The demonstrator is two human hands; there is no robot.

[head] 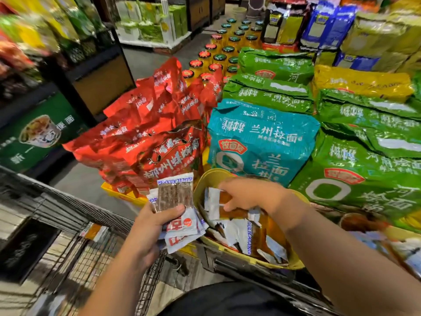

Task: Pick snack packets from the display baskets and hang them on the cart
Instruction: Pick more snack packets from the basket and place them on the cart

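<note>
- The left grip [157,217] is pressed around a stack of packets [175,199], thumb across the front and fingers behind. The stack stands upright between the basket and the cart, probably so that several can be carried over together.
- The right grip [246,195] reaches down into the yellow basket [206,179]. Its fingers and thumb pinch the top packet [216,201] at its edge, which I judge to be the next one for the stack.
- The basket holds a loose heap of packets [241,231], white and orange, lying at all angles, so each has to be picked out singly.
- The cart [95,261], a dark wire frame, is low on the left, just beside the left grip. One packet [94,232] already sits against its mesh, though how it is fixed there is too blurred to tell.
- Behind the basket, large noodle bags are stacked in blocks by colour: red bags [159,133], a teal bag [262,142] and green bags [364,179]. Rows of jars [218,58] stand further back.
</note>
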